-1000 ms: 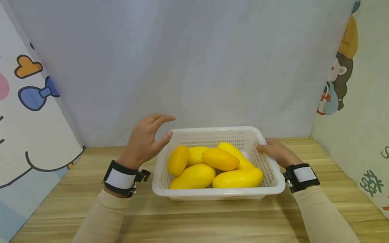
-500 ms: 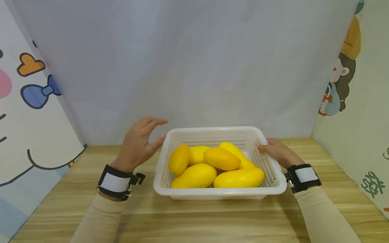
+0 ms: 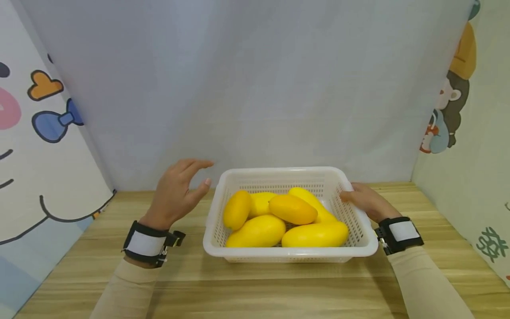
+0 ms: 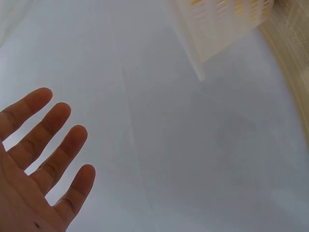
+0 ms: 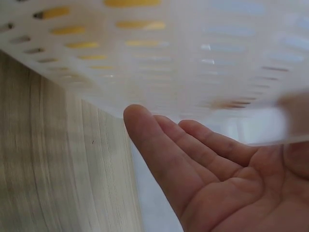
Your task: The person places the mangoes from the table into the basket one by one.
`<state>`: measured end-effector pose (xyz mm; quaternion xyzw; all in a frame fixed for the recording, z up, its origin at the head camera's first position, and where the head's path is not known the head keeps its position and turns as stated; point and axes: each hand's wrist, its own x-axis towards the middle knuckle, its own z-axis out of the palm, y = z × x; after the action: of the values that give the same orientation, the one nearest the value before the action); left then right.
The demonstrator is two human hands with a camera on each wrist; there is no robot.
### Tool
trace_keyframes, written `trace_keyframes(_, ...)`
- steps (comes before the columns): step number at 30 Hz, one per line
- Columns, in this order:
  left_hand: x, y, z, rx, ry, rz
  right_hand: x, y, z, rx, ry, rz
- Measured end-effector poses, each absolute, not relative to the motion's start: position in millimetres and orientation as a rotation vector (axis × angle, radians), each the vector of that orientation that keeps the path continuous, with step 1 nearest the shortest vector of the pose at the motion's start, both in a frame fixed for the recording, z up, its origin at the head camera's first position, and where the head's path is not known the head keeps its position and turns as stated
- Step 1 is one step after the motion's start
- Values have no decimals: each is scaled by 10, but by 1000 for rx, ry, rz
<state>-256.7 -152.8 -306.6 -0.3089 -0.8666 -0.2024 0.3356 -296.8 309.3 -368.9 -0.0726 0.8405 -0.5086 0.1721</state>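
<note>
A white plastic basket with slotted walls is at the middle of the head view, its base close over the table. Inside lie several mangoes, yellow to orange. My right hand grips the basket's right end, thumb over the rim on the inner wall. In the right wrist view, the fingers lie along the outside of the slotted wall. To the left of the basket, my left hand is raised and holds nothing. The left wrist view shows its fingers spread and apart from the basket's corner.
A wood-grain table lies underneath. A pale grey cloth hangs behind it. Printed panels stand at the left and right sides. Both wrists wear black straps, the left one fitted with a small camera.
My left hand has drawn away to the left and slightly down, widening the gap to the basket. The right hand keeps its grip, and the mangoes lie as before. The head view has shifted slightly.
</note>
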Motion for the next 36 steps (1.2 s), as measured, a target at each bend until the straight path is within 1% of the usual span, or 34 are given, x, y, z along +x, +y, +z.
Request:
trace_keyframes(9, -2554, -1553, -3097, -795, -2259, -515, -2986, 3108, -3688, -226, 2374, -1442)
trace_keyframes(27, -2572, -1497, -3052, -811, -2241, -535, -2996, 3285, -3712, -250, 2313, -1429)
trace_keyframes(36, -2543, -1468, -3020, -812, -2236, -544, -2987, 3344, -3681, -207, 2305, -1385)
